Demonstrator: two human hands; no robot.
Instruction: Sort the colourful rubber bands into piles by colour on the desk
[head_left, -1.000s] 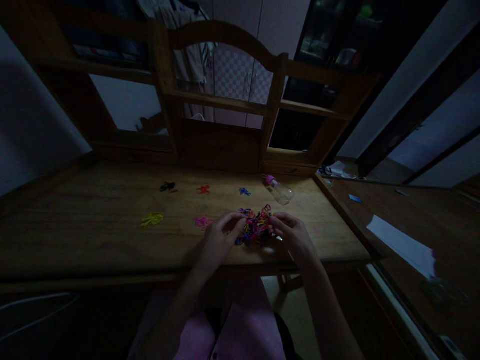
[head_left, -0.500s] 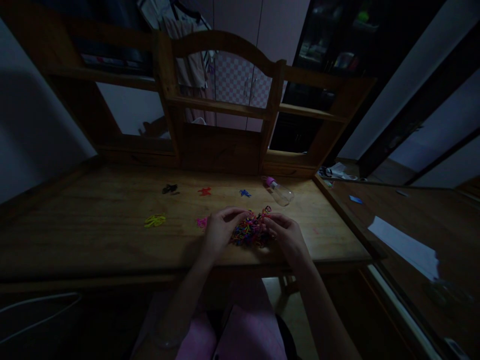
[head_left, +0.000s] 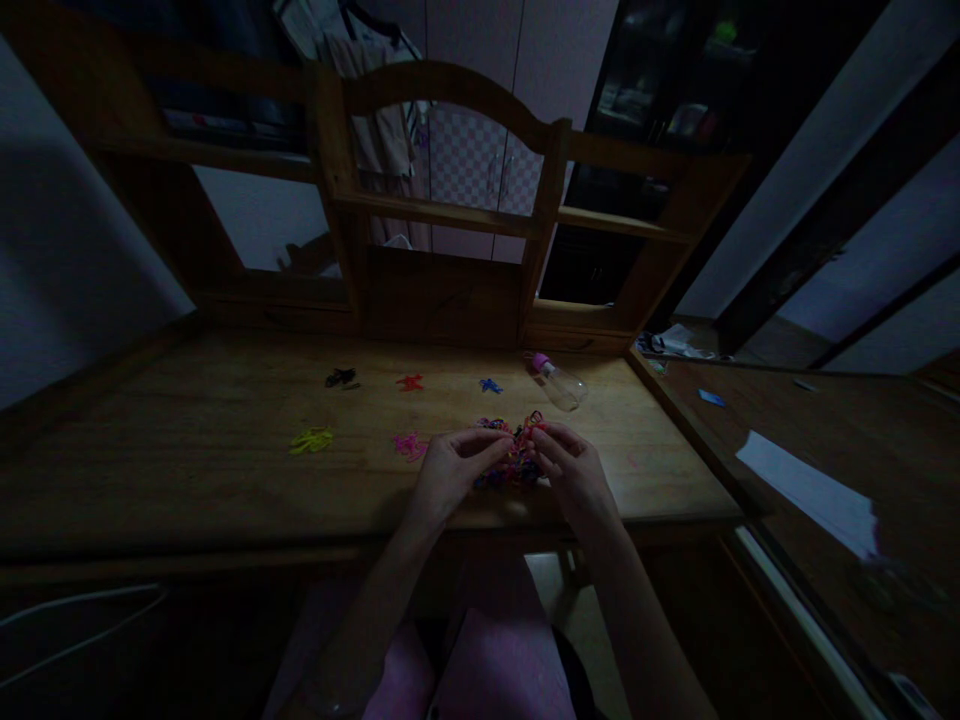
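A heap of small multicoloured rubber bands (head_left: 517,468) lies near the desk's front edge, partly covered by my fingers. Over its left side, my left hand (head_left: 457,468) is closed in a thumb-and-finger pinch on bands at the tips; exactly which ones is hard to see. From the right, my right hand (head_left: 574,465) pinches a reddish clump of bands lifted slightly above the heap. Beside my left hand sits a pink pile of bands (head_left: 409,446). Farther left is a yellow pile (head_left: 311,440). Black (head_left: 341,377), red (head_left: 410,382) and blue (head_left: 490,385) piles form a row behind.
A clear bottle with a pink cap (head_left: 559,382) lies on its side behind the heap. The wooden desk (head_left: 187,450) has a shelf frame (head_left: 442,205) along its back. To the right, a lower brown surface holds white paper (head_left: 810,492) and a blue card (head_left: 711,398).
My left hand has shifted slightly right and down, uncovering more of the pink pile. The heap's bands have been pulled about, with a reddish clump now raised at my right fingertips.
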